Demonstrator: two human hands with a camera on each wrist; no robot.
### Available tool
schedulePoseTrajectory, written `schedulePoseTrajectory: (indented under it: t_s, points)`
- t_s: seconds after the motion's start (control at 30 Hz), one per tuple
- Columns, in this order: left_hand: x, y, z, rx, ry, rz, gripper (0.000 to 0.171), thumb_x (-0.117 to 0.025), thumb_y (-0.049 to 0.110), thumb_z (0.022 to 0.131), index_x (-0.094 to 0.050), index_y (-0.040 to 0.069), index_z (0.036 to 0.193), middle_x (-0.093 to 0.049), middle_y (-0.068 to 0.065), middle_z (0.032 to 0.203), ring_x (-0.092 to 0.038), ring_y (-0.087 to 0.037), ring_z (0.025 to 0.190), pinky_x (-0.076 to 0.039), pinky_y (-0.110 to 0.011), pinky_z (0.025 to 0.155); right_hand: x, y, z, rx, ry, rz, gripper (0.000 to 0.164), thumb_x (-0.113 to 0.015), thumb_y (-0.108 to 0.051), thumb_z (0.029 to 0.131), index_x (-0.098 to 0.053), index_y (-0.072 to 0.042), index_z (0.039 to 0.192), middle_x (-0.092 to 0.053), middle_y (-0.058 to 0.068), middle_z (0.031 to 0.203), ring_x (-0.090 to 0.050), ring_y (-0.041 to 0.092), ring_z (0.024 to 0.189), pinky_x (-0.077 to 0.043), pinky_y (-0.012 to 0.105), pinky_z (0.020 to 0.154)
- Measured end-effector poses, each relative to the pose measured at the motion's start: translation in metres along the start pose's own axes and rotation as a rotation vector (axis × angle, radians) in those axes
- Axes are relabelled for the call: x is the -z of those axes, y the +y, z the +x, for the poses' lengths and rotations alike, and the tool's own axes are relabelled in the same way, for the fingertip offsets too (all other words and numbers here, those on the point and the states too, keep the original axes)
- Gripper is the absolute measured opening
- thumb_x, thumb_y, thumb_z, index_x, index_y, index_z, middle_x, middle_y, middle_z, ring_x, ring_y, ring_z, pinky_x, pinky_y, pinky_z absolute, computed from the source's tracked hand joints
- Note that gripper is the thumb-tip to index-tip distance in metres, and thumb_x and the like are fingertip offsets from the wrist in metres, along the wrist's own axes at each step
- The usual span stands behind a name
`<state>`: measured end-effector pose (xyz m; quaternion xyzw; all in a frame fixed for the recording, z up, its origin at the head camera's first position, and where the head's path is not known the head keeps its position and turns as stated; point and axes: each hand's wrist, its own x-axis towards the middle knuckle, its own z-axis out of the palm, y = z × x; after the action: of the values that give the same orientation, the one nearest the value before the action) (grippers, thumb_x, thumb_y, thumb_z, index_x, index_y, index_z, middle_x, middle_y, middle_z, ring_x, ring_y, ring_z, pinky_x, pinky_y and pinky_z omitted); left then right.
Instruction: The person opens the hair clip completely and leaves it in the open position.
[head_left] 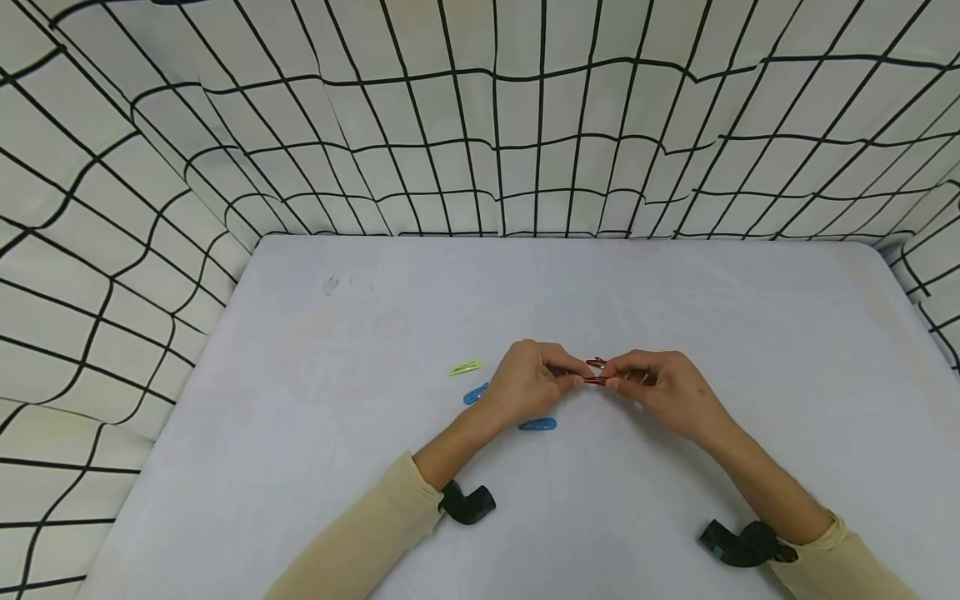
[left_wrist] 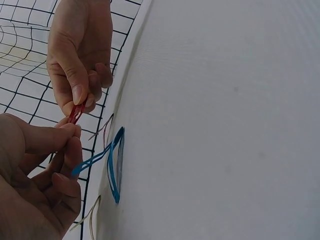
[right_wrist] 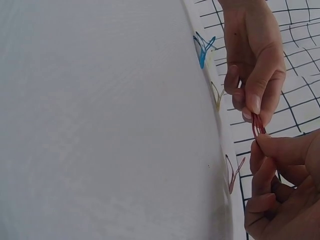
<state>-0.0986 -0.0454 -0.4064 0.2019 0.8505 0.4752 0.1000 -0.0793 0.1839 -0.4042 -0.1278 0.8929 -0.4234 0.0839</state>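
Observation:
A red snap hair clip (head_left: 595, 381) is held between both hands above the table. My left hand (head_left: 528, 382) pinches one end of it between thumb and forefinger. The right hand (head_left: 669, 390) pinches the opposite end; the fingertips cover much of the clip. In the right wrist view the red clip's narrow strips (right_wrist: 257, 125) show between the two hands. Just behind the hands lies a second red hair clip (head_left: 596, 362). Near my left hand are a blue hair clip (head_left: 537, 424), another blue hair clip (head_left: 476, 393) partly behind the wrist, and a yellow-green hair clip (head_left: 465, 367).
A white-covered table (head_left: 360, 500) spreads around the hands. Black grid netting (head_left: 517, 148) over pale cloth rises along its back and sides. In the left wrist view a blue clip (left_wrist: 119, 167) stands with its two parts spread apart.

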Motion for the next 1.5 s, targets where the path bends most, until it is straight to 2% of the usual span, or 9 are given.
schedulePoseTrajectory:
  t_s: [0.33,1.23,1.5]
  points:
    - [0.0008,-0.0015,0.0004,-0.001,-0.014,0.003,0.013,-0.078,0.008,0.091,-0.086,0.018,0.097,-0.082,0.001,0.095,-0.062,-0.003,0.076,-0.047,-0.018,0.066,0.0,0.0015,0.0005,0.012,-0.008,0.007,0.011,-0.078,-0.011,0.093,-0.081,-0.015,0.102,-0.078,0.004,0.099,-0.058,0.01,0.077,-0.048,0.023,0.062]
    - [0.0023,-0.0024,-0.0004,0.028,-0.041,0.006,0.013,-0.079,0.01,0.09,-0.086,0.018,0.098,-0.081,0.002,0.094,-0.062,-0.003,0.079,-0.047,-0.018,0.069,-0.0006,0.0068,-0.0008,0.031,-0.029,0.056,0.009,-0.078,-0.013,0.093,-0.081,-0.015,0.101,-0.077,0.002,0.096,-0.059,0.007,0.079,-0.05,0.021,0.067]
    - [0.0041,-0.0026,-0.0007,0.044,-0.084,-0.021,0.012,-0.079,0.011,0.092,-0.085,0.017,0.1,-0.082,0.001,0.099,-0.062,-0.004,0.082,-0.047,-0.019,0.07,0.0021,0.0064,-0.0014,0.005,-0.054,0.075,0.01,-0.078,-0.018,0.094,-0.081,-0.016,0.104,-0.077,0.003,0.1,-0.06,0.008,0.083,-0.051,0.021,0.069]
